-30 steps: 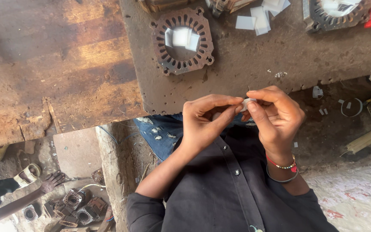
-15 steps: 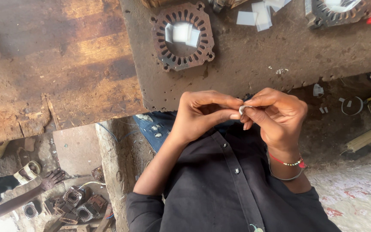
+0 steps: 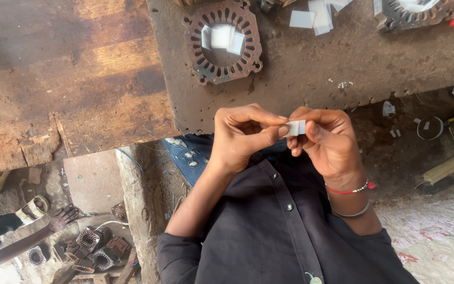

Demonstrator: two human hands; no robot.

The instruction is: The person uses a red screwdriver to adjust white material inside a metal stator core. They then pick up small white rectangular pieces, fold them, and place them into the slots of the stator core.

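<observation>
My left hand (image 3: pixel 243 137) and my right hand (image 3: pixel 327 139) meet in front of my dark shirt, just below the bench edge. Together they pinch a small white paper slip (image 3: pixel 295 128) between thumbs and forefingers. My right wrist wears a red bead bracelet and a metal bangle. On the rusty metal bench plate (image 3: pixel 311 68) above the hands lies a dark stator core (image 3: pixel 223 42) with white paper slips standing in its middle.
Loose white paper pieces (image 3: pixel 316 13) lie at the bench's far edge beside a second stator core (image 3: pixel 413 10) with a red part. A worn wooden board (image 3: pixel 64 79) is at left. Another person's hand (image 3: pixel 61 218) reaches toward several stator cores (image 3: pixel 88 239) on the floor.
Both hands have shifted a little lower and closer to me. The white slip now shows flatter and wider between my fingertips.
</observation>
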